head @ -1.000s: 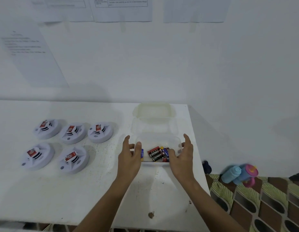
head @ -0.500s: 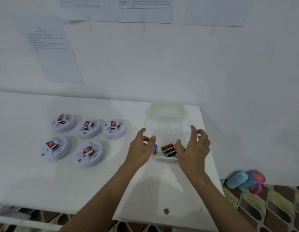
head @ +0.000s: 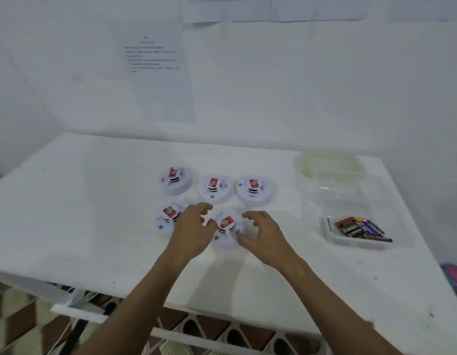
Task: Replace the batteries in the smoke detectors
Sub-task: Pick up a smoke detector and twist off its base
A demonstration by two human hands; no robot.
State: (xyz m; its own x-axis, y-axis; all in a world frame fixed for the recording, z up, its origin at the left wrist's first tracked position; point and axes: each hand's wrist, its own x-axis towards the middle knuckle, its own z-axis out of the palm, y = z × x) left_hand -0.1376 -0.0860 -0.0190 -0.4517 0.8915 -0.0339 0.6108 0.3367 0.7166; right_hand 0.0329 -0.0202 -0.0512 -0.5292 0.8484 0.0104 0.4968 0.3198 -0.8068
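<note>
Several white round smoke detectors with red labels lie in two rows on the white table. My left hand and my right hand curl around the front right smoke detector from either side, thumbs on its near rim. The front left detector is partly hidden by my left hand. Three more detectors lie in the back row. To the right stands a clear plastic box holding loose batteries.
The box's pale lid lies behind it near the wall. Printed sheets hang on the white wall. The table's front edge is close to my arms, with a patterned floor below. A pink and blue object shows past the right edge.
Both hands left the battery box and moved left to the front right smoke detector. The view swung left and down, so the box now sits at the right.
</note>
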